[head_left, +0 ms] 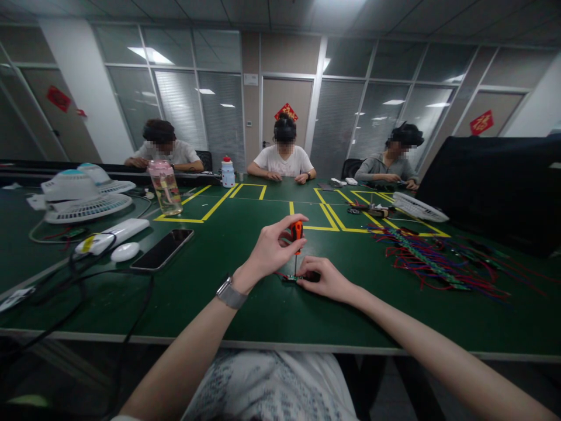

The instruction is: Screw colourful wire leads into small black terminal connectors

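Note:
My left hand [270, 245], with a watch on its wrist, is closed round the orange and black handle of a screwdriver [297, 232]. The screwdriver stands upright, its thin shaft pointing down at a small green circuit board [288, 278] on the table. My right hand [322, 279] rests low beside the board, thumb and fingers pinched together at its right end near the screwdriver's tip. A small dark part shows under the right fingers; its kind is unclear. The tip's exact contact point is too small to tell.
On the green table [245, 318], a phone [163, 250], a white mouse [125, 251], white fan parts [87, 196] and a pink-lidded bottle [165, 187] stand left. Right lie wired circuit boards [432, 260] and a black screen [495, 193]. Several people sit across.

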The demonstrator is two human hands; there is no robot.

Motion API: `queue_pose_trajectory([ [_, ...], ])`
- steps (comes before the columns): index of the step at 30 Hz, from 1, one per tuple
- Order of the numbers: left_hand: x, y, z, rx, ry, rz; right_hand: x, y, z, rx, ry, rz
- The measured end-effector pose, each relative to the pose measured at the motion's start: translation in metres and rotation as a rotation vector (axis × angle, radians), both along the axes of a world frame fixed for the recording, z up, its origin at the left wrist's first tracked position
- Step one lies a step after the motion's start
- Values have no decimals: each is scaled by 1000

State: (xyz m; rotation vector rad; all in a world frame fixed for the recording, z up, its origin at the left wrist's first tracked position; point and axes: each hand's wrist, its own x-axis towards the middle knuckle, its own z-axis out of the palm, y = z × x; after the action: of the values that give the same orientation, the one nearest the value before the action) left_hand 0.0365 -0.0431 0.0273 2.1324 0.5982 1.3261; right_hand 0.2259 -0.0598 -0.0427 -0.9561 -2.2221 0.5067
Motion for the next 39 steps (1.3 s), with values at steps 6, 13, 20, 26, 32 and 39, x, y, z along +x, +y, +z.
queue_pose_trajectory([
  [6, 4, -4, 3, -51, -90, -46, 0, 1, -2, 10, -4, -1],
  [13, 3, -5, 5, -25, -61, -119, 0, 2, -2, 7, -11, -13],
  [20, 12, -6, 1, 250, -31, 80, -1, 1, -1, 11, 6, -31],
  [26, 16, -8, 0, 347, 26, 195, -1, 2, -3, 10, 2, -33],
  [32, 16, -2, -5, 213, -57, 88, -1, 2, -2, 4, 1, -25],
  [39, 15, -2, -5, 80, -112, -87, -1, 2, -2, 1, -3, -21],
])
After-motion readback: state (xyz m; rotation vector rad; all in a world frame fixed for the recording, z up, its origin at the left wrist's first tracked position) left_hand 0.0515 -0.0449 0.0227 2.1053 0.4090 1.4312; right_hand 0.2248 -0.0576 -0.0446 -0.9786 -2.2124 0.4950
